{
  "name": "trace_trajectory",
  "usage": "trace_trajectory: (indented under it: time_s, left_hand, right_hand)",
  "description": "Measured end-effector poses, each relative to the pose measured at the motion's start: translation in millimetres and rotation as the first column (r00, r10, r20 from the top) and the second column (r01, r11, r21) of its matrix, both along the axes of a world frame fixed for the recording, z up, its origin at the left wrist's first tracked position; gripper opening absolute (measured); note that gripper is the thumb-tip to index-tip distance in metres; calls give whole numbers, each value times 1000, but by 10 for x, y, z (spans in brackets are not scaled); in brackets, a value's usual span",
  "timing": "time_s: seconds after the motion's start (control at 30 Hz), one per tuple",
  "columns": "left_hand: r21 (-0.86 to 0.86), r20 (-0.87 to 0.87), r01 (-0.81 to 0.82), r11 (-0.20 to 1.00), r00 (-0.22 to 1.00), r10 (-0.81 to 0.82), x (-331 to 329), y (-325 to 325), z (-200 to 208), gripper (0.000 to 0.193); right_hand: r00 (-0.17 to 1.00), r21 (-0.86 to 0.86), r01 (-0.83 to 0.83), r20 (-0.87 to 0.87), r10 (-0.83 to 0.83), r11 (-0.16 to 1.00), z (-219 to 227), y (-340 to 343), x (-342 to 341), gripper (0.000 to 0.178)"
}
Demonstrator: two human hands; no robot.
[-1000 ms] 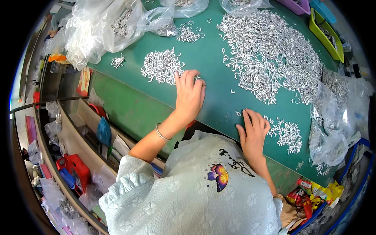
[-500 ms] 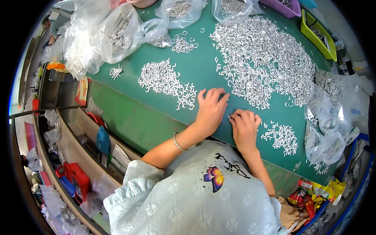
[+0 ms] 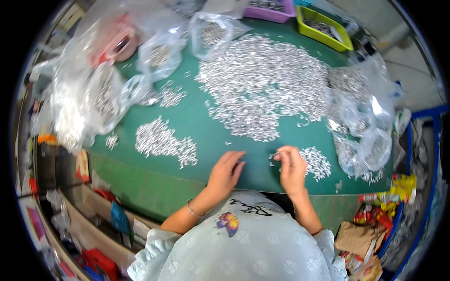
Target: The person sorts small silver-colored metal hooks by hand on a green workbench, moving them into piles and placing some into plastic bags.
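Note:
My left hand (image 3: 225, 172) rests at the near side of the green table, fingers stretched out and thumb apart, with nothing visible in it. To its right is my right hand (image 3: 292, 172), its fingertips drawn together beside a small pile of silver curved pieces (image 3: 317, 164). Small silver bits show by those fingertips; blur hides whether they are pinched or lying on the table. Beyond both hands spreads a large heap of the same silver pieces (image 3: 262, 84). A medium pile (image 3: 161, 140) lies to the left of my left hand.
Clear plastic bags of silver pieces (image 3: 105, 100) crowd the left side, and more bags (image 3: 363, 117) stand at the right. At the back are a purple basket (image 3: 272, 14), a lime-green basket (image 3: 323, 35) and a pink bowl (image 3: 123, 46). Colourful packets (image 3: 401, 189) sit beyond the right corner.
The whole view has turned, so the table sits differently in it. My hands have moved apart; the right is now beside the small right-hand pile, and the left has its fingers straighter.

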State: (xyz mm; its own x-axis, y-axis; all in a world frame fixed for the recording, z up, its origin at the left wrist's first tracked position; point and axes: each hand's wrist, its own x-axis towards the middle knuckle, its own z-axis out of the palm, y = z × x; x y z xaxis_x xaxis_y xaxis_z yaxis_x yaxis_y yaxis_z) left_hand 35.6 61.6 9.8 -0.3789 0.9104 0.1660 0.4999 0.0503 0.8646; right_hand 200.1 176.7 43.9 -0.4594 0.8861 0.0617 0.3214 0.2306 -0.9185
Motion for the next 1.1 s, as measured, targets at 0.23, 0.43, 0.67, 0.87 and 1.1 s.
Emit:
trace_trajectory:
  time_s: [0.23, 0.43, 0.67, 0.87, 1.1]
  left_hand:
    - [68, -150, -16, 998, 988, 26, -48, 90, -9, 26]
    - [66, -182, -65, 996, 980, 76, -57, 54, -43, 25]
    - [-3, -377, -171, 985, 913, 157, -145, 158, -155, 35]
    - [71, -294, -66, 995, 952, 84, -155, 250, -191, 20]
    - [99, -52, 164, 982, 986, -159, 335, 372, -131, 30]
  right_hand:
    - [722, 740, 438, 50, -690, 511, 460, 1198, 1344, 7]
    - [483, 832, 156, 407, -776, 533, 443, 1767, 1604, 15]
    - [914, 585, 127, 244, -323, 801, 418, 827, 826, 14]
    - [918, 346, -197, 394, 49, 917, 195, 378, 529, 18]
    - [928, 338, -236, 357, 108, 911, -2, 224, 470, 20]
